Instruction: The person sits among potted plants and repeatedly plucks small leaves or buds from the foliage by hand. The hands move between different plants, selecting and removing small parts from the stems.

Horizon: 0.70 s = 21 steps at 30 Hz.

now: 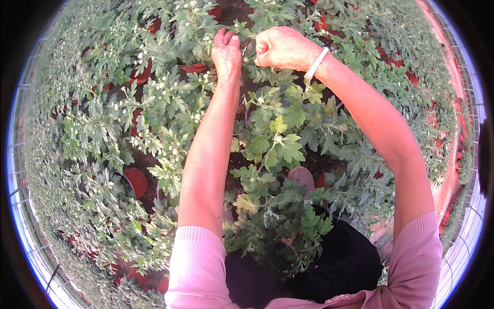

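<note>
Both my hands are in among leafy chrysanthemum plants with small pale buds. My left hand (227,52) is raised at the top middle, its fingers curled and the thumb lying against them. Just beyond its fingertips is a budded chrysanthemum shoot (240,27). To its right, apart from it, my right hand (287,48) is bent inward with its fingers curled into a loose fist. Whether either hand pinches a bud or leaf is hidden. A white wristband (316,63) circles the right wrist. Below the hands stands a yellowish-green chrysanthemum plant (279,141) with a bud cluster at its tip.
Red plant pots (136,182) show between the dense foliage on both sides. A pinkish shoe tip (301,178) and dark trousers (339,255) are among the plants close to me. A pale path (449,197) runs along the right, and a gridded structure (469,247) curves round the rim.
</note>
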Each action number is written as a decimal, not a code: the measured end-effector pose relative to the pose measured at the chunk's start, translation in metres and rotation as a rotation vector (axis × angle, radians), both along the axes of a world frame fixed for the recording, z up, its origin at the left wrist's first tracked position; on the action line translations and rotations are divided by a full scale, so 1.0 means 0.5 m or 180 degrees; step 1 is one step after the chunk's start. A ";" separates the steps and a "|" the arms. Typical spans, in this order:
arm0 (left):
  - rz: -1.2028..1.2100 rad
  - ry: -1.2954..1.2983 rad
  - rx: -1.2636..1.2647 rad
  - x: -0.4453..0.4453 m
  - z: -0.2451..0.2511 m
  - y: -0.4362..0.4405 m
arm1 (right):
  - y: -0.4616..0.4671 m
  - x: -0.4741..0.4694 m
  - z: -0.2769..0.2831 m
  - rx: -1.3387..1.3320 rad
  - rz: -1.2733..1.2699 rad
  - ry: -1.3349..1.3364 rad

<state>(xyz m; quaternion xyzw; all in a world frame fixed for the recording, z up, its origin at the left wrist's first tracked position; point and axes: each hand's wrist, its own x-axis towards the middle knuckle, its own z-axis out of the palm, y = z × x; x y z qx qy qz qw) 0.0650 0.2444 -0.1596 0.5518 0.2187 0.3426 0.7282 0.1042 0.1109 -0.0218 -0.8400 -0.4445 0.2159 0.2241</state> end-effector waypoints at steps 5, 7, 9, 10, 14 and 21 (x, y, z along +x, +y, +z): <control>-0.0492 0.0031 -0.0558 0.035 0.035 0.017 | 0.015 0.037 0.009 0.0142 -0.0400 -0.0164; -0.0556 0.0217 -0.0625 0.042 0.047 0.013 | 0.021 0.052 0.009 0.0309 -0.0346 -0.1146; -0.0361 0.0041 -0.0541 0.046 0.049 -0.009 | 0.028 0.066 0.008 0.0469 -0.0559 -0.1418; -0.0401 0.0016 -0.0524 0.046 0.049 -0.016 | 0.028 0.073 0.007 0.0490 -0.0507 -0.1482; -0.0404 -0.0126 -0.0567 0.050 0.044 -0.037 | 0.029 0.098 -0.003 -0.0194 -0.0590 -0.1290; -0.0245 0.0198 -0.0366 0.057 0.026 -0.033 | 0.025 0.123 -0.023 -0.0196 -0.0576 -0.0633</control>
